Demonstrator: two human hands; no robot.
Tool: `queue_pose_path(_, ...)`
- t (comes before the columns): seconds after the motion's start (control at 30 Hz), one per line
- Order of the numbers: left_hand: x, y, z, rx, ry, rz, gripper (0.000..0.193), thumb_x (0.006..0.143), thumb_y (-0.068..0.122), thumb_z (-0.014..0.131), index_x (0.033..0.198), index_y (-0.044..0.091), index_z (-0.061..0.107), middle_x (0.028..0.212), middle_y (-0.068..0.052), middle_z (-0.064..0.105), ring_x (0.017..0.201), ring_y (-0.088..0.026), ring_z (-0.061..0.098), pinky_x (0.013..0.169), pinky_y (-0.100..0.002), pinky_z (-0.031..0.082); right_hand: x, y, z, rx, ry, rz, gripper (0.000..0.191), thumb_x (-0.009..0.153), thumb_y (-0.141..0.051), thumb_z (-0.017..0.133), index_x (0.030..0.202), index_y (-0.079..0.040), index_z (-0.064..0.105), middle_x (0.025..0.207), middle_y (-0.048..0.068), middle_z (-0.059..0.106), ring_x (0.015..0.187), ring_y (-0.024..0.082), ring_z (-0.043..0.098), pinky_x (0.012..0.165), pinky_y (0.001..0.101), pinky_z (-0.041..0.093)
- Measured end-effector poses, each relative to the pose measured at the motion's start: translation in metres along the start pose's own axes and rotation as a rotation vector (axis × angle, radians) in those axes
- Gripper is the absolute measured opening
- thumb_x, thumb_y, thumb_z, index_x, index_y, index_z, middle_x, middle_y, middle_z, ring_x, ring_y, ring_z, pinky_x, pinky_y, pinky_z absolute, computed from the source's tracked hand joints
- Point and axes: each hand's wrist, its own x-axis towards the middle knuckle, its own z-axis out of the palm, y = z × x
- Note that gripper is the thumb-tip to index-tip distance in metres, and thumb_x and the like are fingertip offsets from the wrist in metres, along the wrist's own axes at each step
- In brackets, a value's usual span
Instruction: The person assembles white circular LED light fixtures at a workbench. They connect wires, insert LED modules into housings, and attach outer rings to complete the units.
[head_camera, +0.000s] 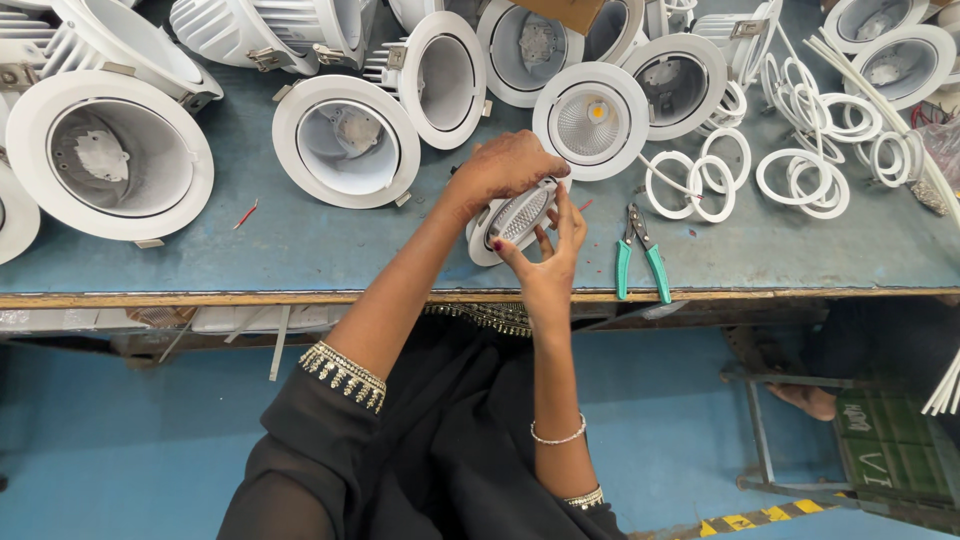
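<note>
Both my hands hold one small white round lamp housing (517, 220) with a ribbed grey inner reflector, tilted above the front of the blue bench (300, 245). My left hand (508, 165) grips its top rim from above. My right hand (548, 255) supports it from below, fingers spread against its face. A finished white downlight (590, 120) with a yellow light chip sits just behind my hands.
Several large white downlight housings (110, 155) crowd the left and back of the bench. Loose white rings (800, 180) lie at the right. Green-handled pliers (640, 255) rest right of my hands. A stool frame (790, 440) and another person's foot (805, 400) are at lower right.
</note>
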Motion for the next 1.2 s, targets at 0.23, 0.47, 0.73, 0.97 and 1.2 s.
queue_pose_path(0.23, -0.003, -0.002, 0.001, -0.023, 0.042, -0.005, 0.05, 0.066, 0.053, 0.061, 0.092, 0.015, 0.081, 0.093, -0.016, 0.077, 0.091, -0.035, 0.071, 0.085, -0.048, 0.045, 0.002, -0.004, 0.006, -0.014, 0.043, 0.038, 0.111, 0.065, -0.017, 0.095, 0.159, -0.007, 0.035, 0.149, 0.01, 0.035, 0.14, 0.027, 0.045, 0.119, 0.0424, 0.047)
queue_pose_path(0.47, 0.006, -0.011, 0.007, -0.01, 0.052, -0.031, 0.051, 0.067, 0.053, 0.063, 0.088, 0.011, 0.081, 0.091, -0.016, 0.077, 0.088, -0.035, 0.07, 0.084, -0.051, 0.041, 0.013, 0.004, 0.007, -0.097, 0.042, 0.05, 0.106, 0.059, -0.018, 0.097, 0.147, -0.007, 0.039, 0.144, 0.011, 0.036, 0.134, 0.028, 0.046, 0.114, 0.0428, 0.047)
queue_pose_path(0.73, 0.015, -0.02, 0.005, 0.008, 0.032, -0.012, 0.056, 0.071, 0.061, 0.063, 0.096, 0.013, 0.082, 0.097, -0.014, 0.077, 0.094, -0.034, 0.07, 0.087, -0.051, 0.042, 0.016, 0.02, 0.011, -0.235, 0.042, -0.034, 0.109, 0.063, -0.029, 0.098, 0.148, -0.007, 0.035, 0.145, 0.014, 0.035, 0.134, 0.03, 0.044, 0.108, 0.0448, 0.046)
queue_pose_path(0.97, 0.012, -0.027, -0.006, -0.167, -0.145, 0.167, 0.071, 0.08, 0.074, 0.057, 0.106, 0.011, 0.079, 0.099, -0.015, 0.079, 0.091, -0.026, 0.072, 0.085, -0.039, 0.051, 0.019, 0.021, -0.007, -0.203, -0.026, -0.08, 0.1, 0.076, -0.033, 0.092, 0.156, -0.01, 0.035, 0.149, 0.015, 0.037, 0.137, 0.031, 0.047, 0.11, 0.0453, 0.048)
queue_pose_path(1.2, 0.012, -0.034, -0.009, -0.169, -0.188, 0.339, 0.05, 0.091, 0.057, 0.06, 0.114, 0.016, 0.078, 0.104, -0.013, 0.079, 0.091, -0.024, 0.073, 0.082, -0.036, 0.053, 0.03, 0.027, -0.002, -0.142, -0.004, -0.186, 0.112, 0.07, -0.024, 0.095, 0.157, -0.012, 0.027, 0.149, 0.018, 0.04, 0.138, 0.035, 0.046, 0.111, 0.0456, 0.044)
